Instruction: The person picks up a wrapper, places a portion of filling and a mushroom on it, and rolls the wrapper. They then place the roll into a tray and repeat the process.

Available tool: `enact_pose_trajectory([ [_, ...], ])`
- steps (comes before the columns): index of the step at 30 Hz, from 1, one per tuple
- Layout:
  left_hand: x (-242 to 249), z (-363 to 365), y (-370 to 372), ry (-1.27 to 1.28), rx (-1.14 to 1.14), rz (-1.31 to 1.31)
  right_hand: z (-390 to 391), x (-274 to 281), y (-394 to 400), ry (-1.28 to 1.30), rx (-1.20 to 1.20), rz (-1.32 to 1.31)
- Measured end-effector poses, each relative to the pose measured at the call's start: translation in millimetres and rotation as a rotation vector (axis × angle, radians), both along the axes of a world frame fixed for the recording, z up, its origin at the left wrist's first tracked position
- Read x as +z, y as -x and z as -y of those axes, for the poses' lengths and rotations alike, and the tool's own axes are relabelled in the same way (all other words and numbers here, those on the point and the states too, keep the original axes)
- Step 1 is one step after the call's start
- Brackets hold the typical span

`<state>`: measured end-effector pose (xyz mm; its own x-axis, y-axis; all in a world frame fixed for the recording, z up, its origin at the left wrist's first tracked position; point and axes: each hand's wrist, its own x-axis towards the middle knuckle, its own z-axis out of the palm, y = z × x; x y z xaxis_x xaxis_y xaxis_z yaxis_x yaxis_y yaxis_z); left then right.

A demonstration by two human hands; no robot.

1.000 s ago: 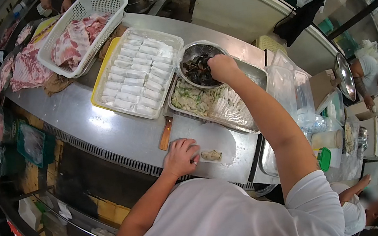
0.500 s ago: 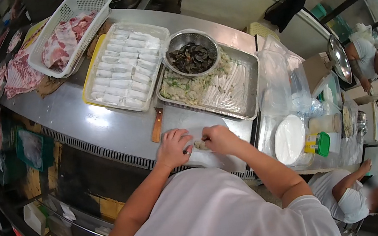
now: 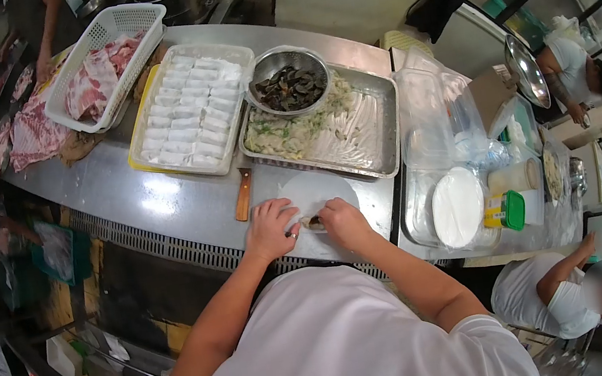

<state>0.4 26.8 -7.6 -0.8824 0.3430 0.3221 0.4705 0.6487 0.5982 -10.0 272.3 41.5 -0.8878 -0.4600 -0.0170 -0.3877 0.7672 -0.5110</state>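
Observation:
A round, thin, whitish wrapper sheet (image 3: 323, 187) lies flat on the steel table. On its near part sits a small filling with a dark slice (image 3: 314, 222). At the sheet's left side rests my left hand (image 3: 272, 231), fingers apart and bent, a ring on one finger. My right hand (image 3: 345, 226) is pinched at the dark slice; its fingertips are partly hidden. A wooden-handled knife (image 3: 243, 196) lies left of the sheet. Beyond is a steel tray (image 3: 390, 145) of greenish chopped filling and whitish strips, with a perforated metal bowl (image 3: 253, 78) of dark slices on it.
A white tray (image 3: 246, 64) of several pale rolls stands at the back left, by a white basket (image 3: 155, 17) of raw meat. Right are clear containers (image 3: 421, 104), a white oval stack (image 3: 459, 207) and a green-lidded tub (image 3: 505, 212). Other people are around the table.
The dark slice now shows on the filling beneath my right fingers, and more of the wrapper sheet is visible. At the far left, a person's arm has come to the meat. The view has shifted slightly.

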Motion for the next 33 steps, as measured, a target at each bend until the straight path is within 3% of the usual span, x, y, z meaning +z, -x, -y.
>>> enact_pose_trajectory([
  [2,0.5,0.2,-0.8,-0.054,0.044,0.034,-4.6,12.6,-5.0,0.123,-0.123,0.001],
  [5,-6.0,-6.0,1.5,-0.136,0.221,0.104,-32.3,1.1,-3.1,0.040,-0.444,-0.143],
  [6,-5.7,-9.5,3.0,-0.095,0.300,0.117,-39.1,8.2,4.8,-0.098,-0.534,0.090],
  [9,0.4,-12.1,13.8,0.056,0.361,0.280,-43.3,-7.5,11.1,-0.027,-0.658,0.226],
  [12,6.5,-15.1,21.9,0.144,0.329,0.369,-36.8,-12.0,10.7,-0.030,-0.695,0.345],
  [18,9.7,-15.1,13.6,-0.082,0.402,0.532,-35.2,-8.5,-14.3,0.527,-0.841,0.650],
  [21,9.1,-9.1,1.4,-0.109,0.360,0.652,-37.0,-5.9,-31.0,0.473,-0.798,0.755],
  [25,15.0,-5.5,-11.4,-0.055,0.315,0.759,-35.4,2.7,-40.7,0.074,-0.687,0.673],
  [31,15.1,-7.1,-21.7,-0.391,0.424,0.976,-31.3,-9.6,-47.0,0.283,-0.804,0.639],
  [33,7.3,-5.4,-27.0,-0.341,0.336,0.945,-29.6,-17.2,-50.5,0.266,-0.814,0.590],
])
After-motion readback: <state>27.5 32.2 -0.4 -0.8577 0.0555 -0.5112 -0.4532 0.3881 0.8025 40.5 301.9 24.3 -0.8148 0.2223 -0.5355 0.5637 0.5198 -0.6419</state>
